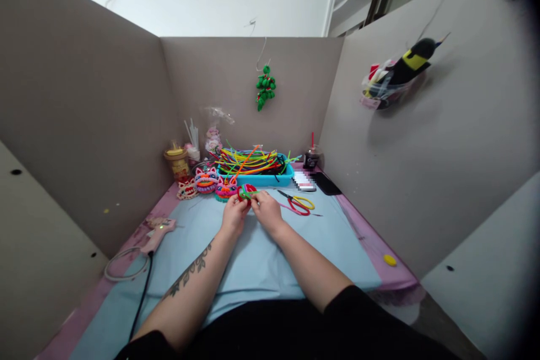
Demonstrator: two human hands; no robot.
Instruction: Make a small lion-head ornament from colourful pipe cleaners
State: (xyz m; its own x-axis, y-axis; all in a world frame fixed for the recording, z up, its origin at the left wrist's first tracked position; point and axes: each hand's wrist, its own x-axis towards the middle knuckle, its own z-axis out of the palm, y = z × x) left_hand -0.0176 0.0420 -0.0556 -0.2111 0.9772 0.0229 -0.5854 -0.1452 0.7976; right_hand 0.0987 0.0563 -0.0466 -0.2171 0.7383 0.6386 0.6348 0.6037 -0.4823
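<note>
Both hands meet over the blue cloth (291, 261) at the middle of the table. My left hand (235, 212) is closed on a small round craft piece (246, 192) in red, green and purple. From the right, my right hand (266, 209) pinches the same piece at its edge, where a green strand shows. A pink strand runs out to the right behind my right hand. Three finished-looking fuzzy animal faces stand just left of the piece, the nearest a pink one (226, 188). Scissors (298, 202) with red and yellow handles lie right of my right hand.
Behind the hands, a blue tray (257, 180) holds many colourful pipe cleaners. A pink glue gun (158, 235) with its cable lies left. Phone (325, 184), dark cup (311, 158) and yellow disc (390, 260) are right. Grey partitions enclose the table.
</note>
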